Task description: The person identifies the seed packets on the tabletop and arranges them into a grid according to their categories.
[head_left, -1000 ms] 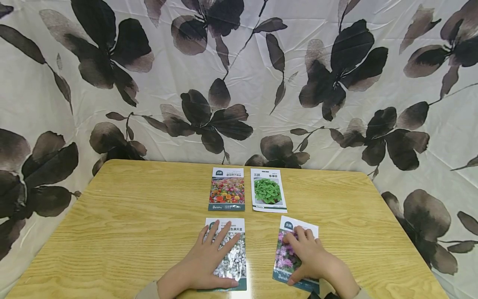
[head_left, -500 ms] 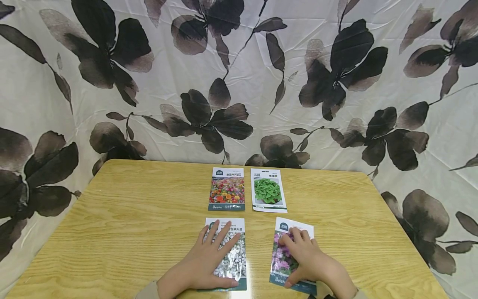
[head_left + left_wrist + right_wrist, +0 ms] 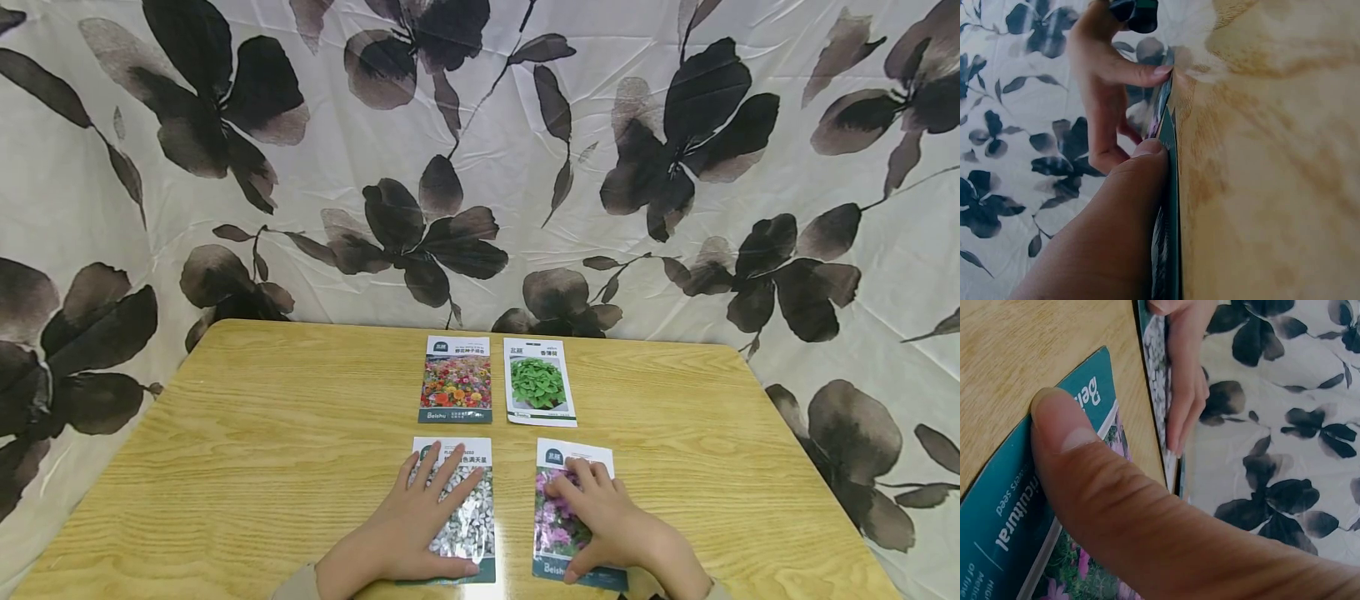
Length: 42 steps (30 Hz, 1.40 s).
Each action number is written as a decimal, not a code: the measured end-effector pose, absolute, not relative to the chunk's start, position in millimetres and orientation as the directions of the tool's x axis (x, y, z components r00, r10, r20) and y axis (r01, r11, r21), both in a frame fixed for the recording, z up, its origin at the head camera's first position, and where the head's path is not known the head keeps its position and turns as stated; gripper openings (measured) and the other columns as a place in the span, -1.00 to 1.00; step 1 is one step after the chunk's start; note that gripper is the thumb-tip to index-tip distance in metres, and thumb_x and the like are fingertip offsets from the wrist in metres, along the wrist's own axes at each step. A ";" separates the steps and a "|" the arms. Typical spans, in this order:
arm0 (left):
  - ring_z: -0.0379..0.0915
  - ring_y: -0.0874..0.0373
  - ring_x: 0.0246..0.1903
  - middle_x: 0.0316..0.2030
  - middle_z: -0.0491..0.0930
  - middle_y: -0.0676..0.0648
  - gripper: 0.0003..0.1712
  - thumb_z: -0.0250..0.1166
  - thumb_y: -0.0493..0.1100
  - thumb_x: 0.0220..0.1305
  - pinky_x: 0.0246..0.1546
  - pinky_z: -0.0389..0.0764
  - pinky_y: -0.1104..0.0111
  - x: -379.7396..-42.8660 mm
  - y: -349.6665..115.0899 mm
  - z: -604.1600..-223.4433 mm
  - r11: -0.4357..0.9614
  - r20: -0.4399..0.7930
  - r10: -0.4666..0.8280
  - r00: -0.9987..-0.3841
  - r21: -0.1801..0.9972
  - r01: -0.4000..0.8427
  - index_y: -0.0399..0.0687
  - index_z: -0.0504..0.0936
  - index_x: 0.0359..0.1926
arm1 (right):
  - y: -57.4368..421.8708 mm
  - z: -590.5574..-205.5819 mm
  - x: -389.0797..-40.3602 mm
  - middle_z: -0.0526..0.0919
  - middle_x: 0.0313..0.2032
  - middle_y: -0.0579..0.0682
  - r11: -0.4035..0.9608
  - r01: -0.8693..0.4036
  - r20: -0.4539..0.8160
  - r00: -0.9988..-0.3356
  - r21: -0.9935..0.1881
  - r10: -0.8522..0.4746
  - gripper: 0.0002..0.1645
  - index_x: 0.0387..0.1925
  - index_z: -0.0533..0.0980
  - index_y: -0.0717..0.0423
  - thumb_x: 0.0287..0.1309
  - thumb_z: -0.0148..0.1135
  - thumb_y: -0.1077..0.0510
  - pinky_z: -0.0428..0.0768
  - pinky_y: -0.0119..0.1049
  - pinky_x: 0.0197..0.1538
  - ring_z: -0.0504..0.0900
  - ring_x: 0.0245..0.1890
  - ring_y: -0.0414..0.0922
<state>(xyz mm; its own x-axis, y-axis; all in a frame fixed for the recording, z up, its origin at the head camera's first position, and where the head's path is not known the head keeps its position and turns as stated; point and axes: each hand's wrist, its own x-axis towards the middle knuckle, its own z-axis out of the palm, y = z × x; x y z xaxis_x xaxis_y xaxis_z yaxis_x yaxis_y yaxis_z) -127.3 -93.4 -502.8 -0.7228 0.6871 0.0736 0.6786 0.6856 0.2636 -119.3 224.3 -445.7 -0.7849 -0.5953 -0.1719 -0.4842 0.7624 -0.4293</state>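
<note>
My left hand (image 3: 420, 525) rests with fingers spread on a seed packet (image 3: 474, 508) showing small white flowers. Its thumb lies along the packet's green bottom band. To the right, my right hand (image 3: 611, 517) presses on a seed packet with purple-pink flowers (image 3: 553, 533), fingers bent over its picture. In the right wrist view, the right thumb (image 3: 1063, 422) lies on the dark green lower band (image 3: 1007, 506) of that packet. The left wrist view has the left thumb (image 3: 1141, 169) low against its packet's edge. Both hands hide parts of the packets beneath them.
Behind these lie a seed packet with mixed bright flowers (image 3: 456, 380) and a white one with a green leafy plant (image 3: 538, 383). All sit on a wood-grain table (image 3: 247, 467). A cloth with dark flowers (image 3: 555, 167) hangs behind the far edge.
The right hand has slid the purple-flower packet left, towards the white-flower packet, and turned it slightly straighter. The left hand and the two back packets have stayed in place.
</note>
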 end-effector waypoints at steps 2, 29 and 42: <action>-0.40 -0.35 0.49 0.57 -0.28 -0.17 0.21 -0.11 0.71 0.10 0.33 -0.14 -0.33 -127.2 -93.4 -502.8 0.685 0.075 0.687 -0.723 0.265 0.679 0.22 -0.13 0.60 | 223.6 -446.5 -119.7 0.18 0.32 0.26 0.756 -0.487 -0.173 -0.780 -0.438 -0.602 0.14 0.24 0.35 -0.08 -0.44 0.59 -0.36 0.30 0.48 0.02 0.21 0.22 0.26; -0.37 -0.37 0.48 0.57 -0.26 -0.18 0.22 -0.12 0.72 0.09 0.33 -0.12 -0.33 -127.7 -93.6 -504.7 0.686 0.085 0.688 -0.721 0.247 0.684 0.22 -0.13 0.60 | 220.0 -451.0 -123.5 0.03 0.47 0.17 0.734 -0.463 -0.222 -0.750 -0.497 -0.623 0.17 0.38 0.31 -0.25 -0.35 0.55 -0.38 0.15 0.41 0.19 0.08 0.35 0.27; -0.38 -0.36 0.49 0.57 -0.28 -0.17 0.22 -0.12 0.72 0.08 0.34 -0.14 -0.32 -128.1 -93.6 -504.5 0.688 0.082 0.686 -0.723 0.249 0.682 0.23 -0.13 0.60 | 223.2 -461.4 -126.6 0.08 0.46 0.11 0.716 -0.489 -0.163 -0.759 -0.497 -0.631 0.09 0.31 0.36 -0.34 -0.35 0.47 -0.51 0.18 0.33 0.19 0.11 0.35 0.16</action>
